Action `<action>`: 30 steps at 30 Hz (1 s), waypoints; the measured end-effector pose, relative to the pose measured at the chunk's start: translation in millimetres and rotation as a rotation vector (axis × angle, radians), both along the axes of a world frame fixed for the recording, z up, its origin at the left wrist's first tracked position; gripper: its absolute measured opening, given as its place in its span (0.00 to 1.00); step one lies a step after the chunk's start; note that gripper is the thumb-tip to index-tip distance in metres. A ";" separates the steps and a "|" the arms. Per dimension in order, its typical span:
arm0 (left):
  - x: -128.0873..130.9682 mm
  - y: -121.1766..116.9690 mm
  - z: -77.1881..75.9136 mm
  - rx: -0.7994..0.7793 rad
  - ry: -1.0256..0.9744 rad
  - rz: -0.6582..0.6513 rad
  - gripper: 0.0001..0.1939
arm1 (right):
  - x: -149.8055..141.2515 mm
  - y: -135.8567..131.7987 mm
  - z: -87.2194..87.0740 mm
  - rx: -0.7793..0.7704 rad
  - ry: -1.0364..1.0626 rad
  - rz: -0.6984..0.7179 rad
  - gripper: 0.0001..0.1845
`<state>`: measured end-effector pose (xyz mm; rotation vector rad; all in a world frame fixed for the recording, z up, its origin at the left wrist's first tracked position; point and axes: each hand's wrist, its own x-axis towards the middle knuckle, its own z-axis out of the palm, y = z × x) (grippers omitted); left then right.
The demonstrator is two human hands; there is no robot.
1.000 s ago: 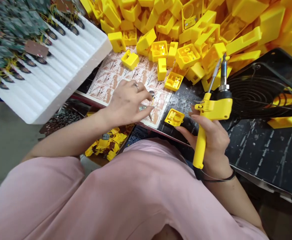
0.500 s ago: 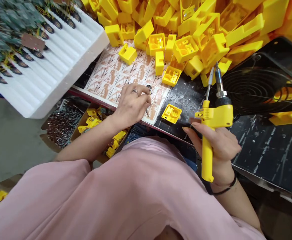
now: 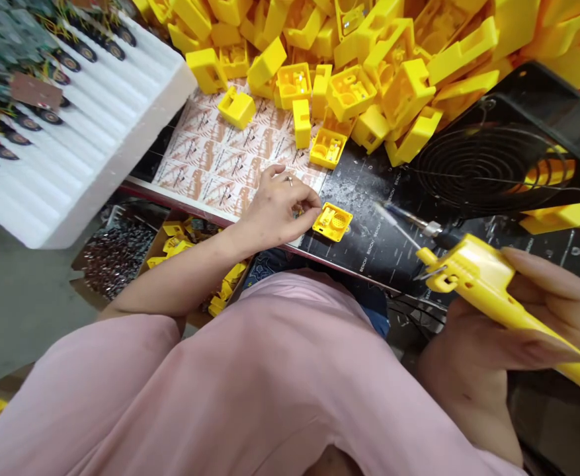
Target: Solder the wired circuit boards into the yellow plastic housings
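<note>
My right hand (image 3: 562, 304) is wrapped round the yellow handle of a soldering gun (image 3: 483, 271). The gun's metal tip and thin feed tube point up and left over the black bench mat. Thumb and forefinger of my left hand (image 3: 287, 205) are pinched together at the left edge of a small open yellow plastic case (image 3: 332, 222). What lies between those fingertips is hidden. The case lies flat on the mat, with a round perforated grille and moulded posts inside. Another open yellow case (image 3: 328, 148) sits just behind it.
Many yellow plastic cases (image 3: 389, 92) are heaped at the back. A black fan with a wire guard (image 3: 478, 158) stands at right. At left, a white foam tray (image 3: 116, 132) carries circuit boards with wires. Cardboard boxes (image 3: 158, 238) of parts sit below the bench edge.
My left hand has moved right to the case's edge. The soldering gun has swung from upright to tilted left, and my right hand has shifted right. The view has shifted slightly.
</note>
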<state>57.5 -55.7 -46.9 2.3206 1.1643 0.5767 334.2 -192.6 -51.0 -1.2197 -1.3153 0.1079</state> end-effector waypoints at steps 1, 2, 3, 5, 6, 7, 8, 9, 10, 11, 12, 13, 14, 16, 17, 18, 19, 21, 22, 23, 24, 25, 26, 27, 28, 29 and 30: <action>-0.5 -0.1 -0.2 0.022 0.018 -0.006 0.11 | -3.9 4.5 1.5 0.067 0.010 -0.061 0.35; -1.8 0.0 -0.6 0.048 0.043 -0.007 0.11 | -7.7 7.6 3.1 0.064 0.000 -0.102 0.30; -3.8 0.0 -1.1 0.078 0.074 -0.006 0.11 | -10.9 9.3 4.9 0.027 -0.037 -0.080 0.23; -9.0 -0.7 -1.0 0.149 0.141 0.007 0.12 | -14.7 9.0 7.5 -0.023 -0.108 -0.029 0.22; -11.6 -1.7 0.0 0.186 0.169 0.016 0.12 | -15.1 7.7 8.1 -0.016 -0.126 -0.008 0.25; -13.7 -3.3 1.7 0.216 0.191 0.026 0.12 | -14.8 6.1 8.1 -0.018 -0.128 -0.004 0.28; -15.0 -5.4 4.0 0.236 0.203 0.034 0.12 | -13.9 4.6 7.8 -0.031 -0.119 -0.003 0.30; -15.1 -7.9 6.6 0.244 0.207 0.038 0.12 | -12.8 3.4 7.1 -0.061 -0.103 -0.001 0.30; -14.1 -10.4 9.0 0.244 0.204 0.035 0.11 | -11.6 2.6 6.2 -0.099 -0.090 0.016 0.30; -12.0 -12.8 10.7 0.241 0.199 0.027 0.11 | -10.4 2.2 5.2 -0.120 -0.078 0.044 0.30; -9.1 -14.7 11.4 0.240 0.194 0.016 0.10 | -9.5 1.9 4.2 -0.121 -0.069 0.072 0.30; -5.7 -15.9 10.9 0.248 0.190 0.007 0.11 | -8.8 1.7 3.2 -0.098 -0.068 0.094 0.30; -2.1 -16.2 9.2 0.266 0.187 -0.001 0.11 | -8.5 1.5 2.4 -0.080 -0.077 0.114 0.32; 4.2 -14.9 3.2 0.321 0.187 0.001 0.13 | -9.3 0.4 1.4 -0.074 -0.121 0.145 0.35; 6.6 -13.6 -0.3 0.352 0.188 0.005 0.14 | -10.4 -0.3 1.5 -0.073 -0.141 0.166 0.36; 8.5 -12.1 -3.6 0.381 0.189 0.008 0.14 | -11.9 -0.9 2.1 -0.076 -0.152 0.194 0.37; 9.8 -10.7 -6.5 0.408 0.191 0.006 0.13 | -13.6 -1.4 3.1 -0.088 -0.157 0.223 0.36; 11.3 -8.6 -10.1 0.454 0.195 -0.007 0.13 | -17.1 -1.0 6.2 -0.108 -0.202 0.264 0.32; 11.6 -8.0 -10.9 0.470 0.201 -0.014 0.13 | -18.6 -0.1 8.0 -0.119 -0.244 0.277 0.28; 11.9 -7.7 -11.3 0.481 0.210 -0.017 0.14 | -19.8 1.3 9.8 -0.124 -0.294 0.281 0.24; 12.1 -7.5 -11.3 0.486 0.217 -0.016 0.14 | -20.8 3.0 11.4 -0.114 -0.336 0.277 0.21; 12.3 -7.5 -11.1 0.486 0.223 -0.013 0.14 | -21.5 5.1 13.0 -0.106 -0.369 0.271 0.19; 12.5 -7.5 -10.9 0.481 0.227 -0.012 0.14 | -21.9 7.3 14.5 -0.098 -0.395 0.264 0.17; 12.9 -7.5 -10.6 0.471 0.227 -0.014 0.14 | -22.2 9.5 15.9 -0.089 -0.420 0.262 0.17; 13.3 -7.4 -10.4 0.459 0.226 -0.016 0.14 | -22.2 11.6 17.4 -0.079 -0.458 0.267 0.17; 13.7 -7.4 -10.3 0.446 0.225 -0.017 0.14 | -21.9 13.3 19.1 -0.072 -0.505 0.279 0.17; 14.2 -7.3 -10.3 0.437 0.226 -0.016 0.14 | -21.4 14.6 20.9 -0.069 -0.552 0.294 0.17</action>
